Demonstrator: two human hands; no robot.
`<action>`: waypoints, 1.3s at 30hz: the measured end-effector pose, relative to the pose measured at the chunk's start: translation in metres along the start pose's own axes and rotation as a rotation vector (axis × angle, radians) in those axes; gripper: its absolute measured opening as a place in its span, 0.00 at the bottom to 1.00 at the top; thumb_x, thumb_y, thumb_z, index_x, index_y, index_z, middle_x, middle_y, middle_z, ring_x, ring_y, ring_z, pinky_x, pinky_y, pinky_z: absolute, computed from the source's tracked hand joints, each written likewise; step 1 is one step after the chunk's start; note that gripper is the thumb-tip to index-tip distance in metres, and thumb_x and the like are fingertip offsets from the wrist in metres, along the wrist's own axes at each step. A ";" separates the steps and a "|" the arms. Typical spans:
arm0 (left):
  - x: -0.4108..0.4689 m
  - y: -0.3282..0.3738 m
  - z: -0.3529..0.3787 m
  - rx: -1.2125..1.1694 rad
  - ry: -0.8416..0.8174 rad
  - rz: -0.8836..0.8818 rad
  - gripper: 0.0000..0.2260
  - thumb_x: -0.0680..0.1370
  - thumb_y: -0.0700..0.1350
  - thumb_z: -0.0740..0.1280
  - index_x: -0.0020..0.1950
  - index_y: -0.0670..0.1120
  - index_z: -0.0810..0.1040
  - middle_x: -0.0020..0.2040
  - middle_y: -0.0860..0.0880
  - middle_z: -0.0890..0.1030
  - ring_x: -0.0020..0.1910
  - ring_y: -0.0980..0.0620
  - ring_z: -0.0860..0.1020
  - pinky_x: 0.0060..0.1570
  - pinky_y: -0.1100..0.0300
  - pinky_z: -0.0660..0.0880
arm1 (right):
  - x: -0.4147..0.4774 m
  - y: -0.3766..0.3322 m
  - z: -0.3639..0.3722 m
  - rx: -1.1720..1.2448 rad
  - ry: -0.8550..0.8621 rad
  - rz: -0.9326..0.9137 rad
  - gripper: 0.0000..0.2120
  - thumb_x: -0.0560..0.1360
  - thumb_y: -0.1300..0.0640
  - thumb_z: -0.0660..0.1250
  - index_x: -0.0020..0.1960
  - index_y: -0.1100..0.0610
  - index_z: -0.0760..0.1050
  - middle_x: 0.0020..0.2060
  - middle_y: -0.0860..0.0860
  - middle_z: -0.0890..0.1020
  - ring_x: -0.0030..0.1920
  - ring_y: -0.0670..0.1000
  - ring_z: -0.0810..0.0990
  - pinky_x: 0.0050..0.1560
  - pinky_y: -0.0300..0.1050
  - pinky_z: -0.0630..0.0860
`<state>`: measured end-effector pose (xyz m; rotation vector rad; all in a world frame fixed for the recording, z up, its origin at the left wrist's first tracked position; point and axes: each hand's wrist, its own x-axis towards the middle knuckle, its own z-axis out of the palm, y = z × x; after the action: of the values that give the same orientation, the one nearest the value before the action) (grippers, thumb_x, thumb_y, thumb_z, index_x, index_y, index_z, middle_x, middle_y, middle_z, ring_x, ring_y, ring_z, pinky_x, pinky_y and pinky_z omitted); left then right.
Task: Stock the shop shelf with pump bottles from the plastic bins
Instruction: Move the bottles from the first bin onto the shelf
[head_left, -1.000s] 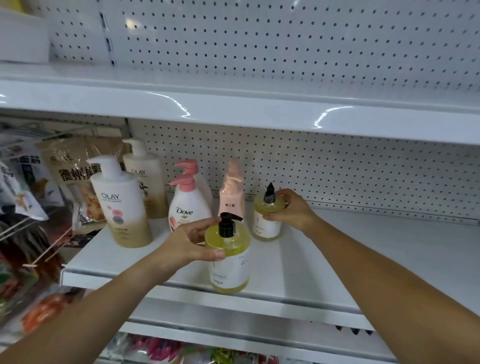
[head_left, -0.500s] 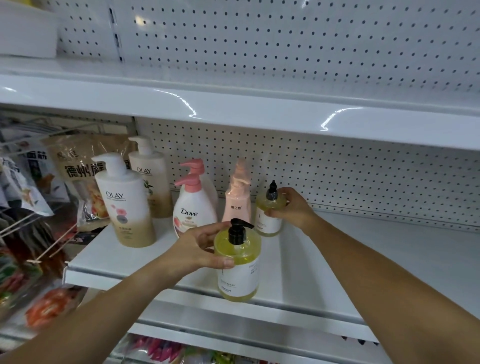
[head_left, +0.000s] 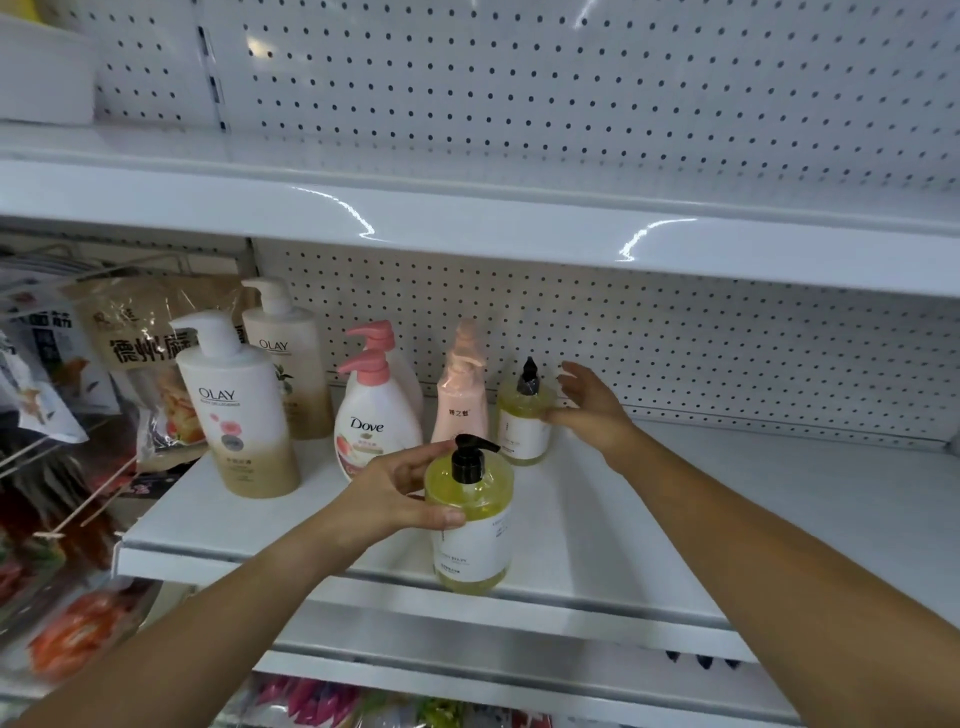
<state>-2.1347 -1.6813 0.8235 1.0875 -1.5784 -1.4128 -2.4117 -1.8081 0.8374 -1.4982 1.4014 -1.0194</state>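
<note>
The left hand (head_left: 384, 493) grips the front yellow bottle (head_left: 472, 540) at its shoulder. The thumb is curled across the near face and the fingers are wrapped round behind the neck of the black pump. This bottle stands upright with its long axis vertical and its base at the very front lip of the shelf (head_left: 675, 519). Its pump spout points toward three o'clock.

The right hand (head_left: 592, 410) is loose and spread, fingers fanned toward the back panel, gripping nothing. Its thumb lies at the right side of the rear yellow bottle (head_left: 522, 431) — whether it touches cannot be told. That bottle stands upright near the back of the shelf, at one o'clock from the front one and apart from it. Its black pump shows only as a narrow cone, so the way the spout points cannot be told.

At nine o'clock of the rear bottle, just beside it, stands a pink bottle (head_left: 462, 410), upright. Next at nine o'clock is the Dove bottle (head_left: 376, 431), with a second one behind it, both pink spouts aimed toward nine o'clock. Farther the same way stand two Olay bottles (head_left: 236, 415), one behind the other, their white spouts also toward nine o'clock.

White pegboard (head_left: 675, 338) backs the row, and the upper shelf (head_left: 467, 223) runs across at twelve o'clock. Snack bags (head_left: 130, 332) hang past the shelf's end at nine o'clock.
</note>
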 end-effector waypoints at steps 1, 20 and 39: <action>0.001 0.001 0.002 0.002 -0.008 0.000 0.40 0.61 0.46 0.82 0.72 0.48 0.73 0.62 0.48 0.82 0.65 0.50 0.78 0.67 0.48 0.72 | -0.011 -0.002 -0.003 0.045 0.032 -0.013 0.37 0.70 0.64 0.76 0.75 0.51 0.66 0.69 0.51 0.73 0.70 0.50 0.71 0.65 0.44 0.69; -0.003 0.022 0.068 -0.021 0.063 0.052 0.29 0.64 0.37 0.80 0.60 0.55 0.78 0.56 0.54 0.85 0.57 0.56 0.82 0.55 0.63 0.77 | -0.181 0.024 0.025 -0.025 -0.229 -0.101 0.49 0.60 0.52 0.85 0.72 0.38 0.61 0.63 0.37 0.76 0.62 0.42 0.77 0.60 0.42 0.79; -0.001 0.028 0.049 0.193 0.234 0.249 0.30 0.62 0.46 0.83 0.61 0.54 0.78 0.52 0.60 0.85 0.55 0.61 0.82 0.55 0.69 0.76 | -0.137 0.019 0.039 -0.108 -0.141 -0.055 0.43 0.56 0.53 0.85 0.65 0.42 0.68 0.55 0.39 0.81 0.54 0.39 0.81 0.55 0.41 0.80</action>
<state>-2.1831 -1.6615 0.8460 1.0797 -1.6369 -0.9494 -2.3881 -1.6708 0.8033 -1.6618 1.3395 -0.8644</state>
